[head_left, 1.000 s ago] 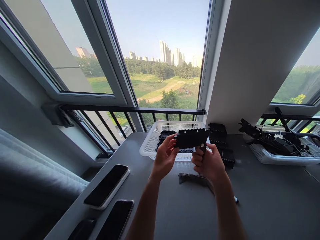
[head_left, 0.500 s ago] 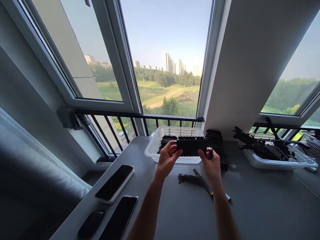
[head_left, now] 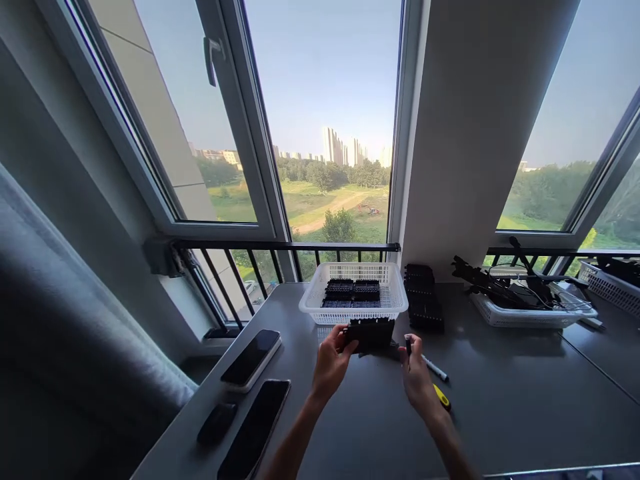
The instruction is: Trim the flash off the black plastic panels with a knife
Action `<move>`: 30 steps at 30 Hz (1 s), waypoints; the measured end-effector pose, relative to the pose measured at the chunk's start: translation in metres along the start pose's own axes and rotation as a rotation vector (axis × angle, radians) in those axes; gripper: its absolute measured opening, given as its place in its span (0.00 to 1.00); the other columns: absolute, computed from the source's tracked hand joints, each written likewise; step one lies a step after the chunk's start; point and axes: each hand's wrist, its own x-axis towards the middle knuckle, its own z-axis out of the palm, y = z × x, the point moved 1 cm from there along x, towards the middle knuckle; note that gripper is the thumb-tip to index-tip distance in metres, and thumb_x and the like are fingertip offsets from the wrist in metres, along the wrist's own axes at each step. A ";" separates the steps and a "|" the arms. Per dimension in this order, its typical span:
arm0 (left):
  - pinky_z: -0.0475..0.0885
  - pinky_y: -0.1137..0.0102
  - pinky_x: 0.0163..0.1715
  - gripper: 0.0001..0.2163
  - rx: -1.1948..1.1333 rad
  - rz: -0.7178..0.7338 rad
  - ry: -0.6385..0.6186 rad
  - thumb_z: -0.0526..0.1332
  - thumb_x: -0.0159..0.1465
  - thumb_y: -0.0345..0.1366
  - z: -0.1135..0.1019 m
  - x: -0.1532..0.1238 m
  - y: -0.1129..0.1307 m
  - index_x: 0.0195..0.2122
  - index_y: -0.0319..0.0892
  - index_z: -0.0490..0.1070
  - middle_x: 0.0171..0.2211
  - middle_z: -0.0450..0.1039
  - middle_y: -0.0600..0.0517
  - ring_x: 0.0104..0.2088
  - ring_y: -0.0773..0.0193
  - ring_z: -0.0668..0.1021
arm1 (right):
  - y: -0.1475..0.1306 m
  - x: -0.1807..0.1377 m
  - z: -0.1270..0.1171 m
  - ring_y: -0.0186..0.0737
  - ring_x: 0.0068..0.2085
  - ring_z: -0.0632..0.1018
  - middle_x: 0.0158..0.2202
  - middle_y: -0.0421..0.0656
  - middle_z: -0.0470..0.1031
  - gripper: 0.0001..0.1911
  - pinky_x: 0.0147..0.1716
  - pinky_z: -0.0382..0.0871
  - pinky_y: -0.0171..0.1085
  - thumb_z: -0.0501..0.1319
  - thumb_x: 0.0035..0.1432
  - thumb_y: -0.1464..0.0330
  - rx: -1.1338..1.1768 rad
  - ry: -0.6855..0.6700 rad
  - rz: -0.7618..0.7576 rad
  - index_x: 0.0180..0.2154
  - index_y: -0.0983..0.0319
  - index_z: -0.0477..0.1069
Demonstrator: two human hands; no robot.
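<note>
My left hand is closed on the left end of a flat black plastic panel with a notched top edge. The panel is held upright in front of the white basket. Just right of it, my right hand is apart from the panel, its fingers closed on a small black cylindrical piece. Beside this hand lie a white-and-grey marker pen and a tool with a yellow-and-black handle, partly covered by the hand. A dark strip of material lies behind the panel, mostly hidden.
A white perforated basket holds several black plastic panels. To its right stand more stacked black pieces. Another white basket carries black parts and cables. Two phones and a black mouse lie left. A railing runs behind.
My right hand has let go of the panel's right end and moved down, still with the small black piece. The left hand has lowered the panel, uncovering the basket's contents. The view has shifted.
</note>
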 end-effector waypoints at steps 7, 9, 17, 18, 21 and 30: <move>0.73 0.63 0.42 0.16 0.133 0.012 0.147 0.65 0.54 0.42 -0.013 -0.032 -0.014 0.41 0.43 0.67 0.36 0.79 0.48 0.39 0.53 0.80 | 0.057 -0.043 0.033 0.49 0.49 0.74 0.45 0.50 0.75 0.23 0.50 0.64 0.42 0.44 0.62 0.73 -0.526 -0.212 0.008 0.53 0.60 0.70; 0.73 0.63 0.41 0.16 0.124 0.028 0.151 0.65 0.54 0.42 -0.014 -0.034 -0.011 0.41 0.43 0.66 0.36 0.79 0.48 0.38 0.54 0.80 | 0.067 -0.046 0.041 0.49 0.53 0.72 0.50 0.50 0.73 0.30 0.54 0.61 0.43 0.44 0.58 0.80 -0.714 -0.230 -0.033 0.59 0.61 0.66; 0.73 0.65 0.41 0.14 0.100 0.060 0.136 0.64 0.56 0.42 -0.011 -0.038 0.000 0.39 0.43 0.66 0.33 0.78 0.50 0.37 0.57 0.80 | 0.083 -0.054 0.059 0.50 0.60 0.66 0.59 0.53 0.66 0.38 0.61 0.54 0.45 0.43 0.52 0.87 -0.892 -0.282 -0.073 0.63 0.64 0.60; 0.73 0.65 0.41 0.14 0.100 0.066 0.138 0.64 0.56 0.42 -0.011 -0.039 0.001 0.39 0.43 0.66 0.33 0.78 0.50 0.37 0.57 0.80 | 0.080 -0.054 0.057 0.50 0.60 0.66 0.58 0.53 0.66 0.37 0.61 0.54 0.45 0.44 0.52 0.86 -0.841 -0.267 -0.080 0.63 0.64 0.61; 0.74 0.65 0.40 0.13 0.111 0.099 0.123 0.64 0.57 0.41 -0.013 -0.041 0.004 0.39 0.43 0.66 0.32 0.78 0.50 0.37 0.57 0.80 | 0.064 -0.049 0.048 0.51 0.59 0.66 0.56 0.53 0.68 0.28 0.60 0.56 0.45 0.48 0.59 0.78 -0.544 -0.220 -0.094 0.60 0.64 0.66; 0.68 0.55 0.56 0.05 0.289 0.382 -0.189 0.62 0.58 0.32 -0.023 -0.053 0.016 0.25 0.44 0.71 0.51 0.75 0.47 0.58 0.51 0.72 | -0.008 -0.026 -0.007 0.36 0.24 0.72 0.27 0.45 0.72 0.31 0.19 0.64 0.33 0.55 0.55 0.42 0.775 -0.577 0.473 0.35 0.64 0.72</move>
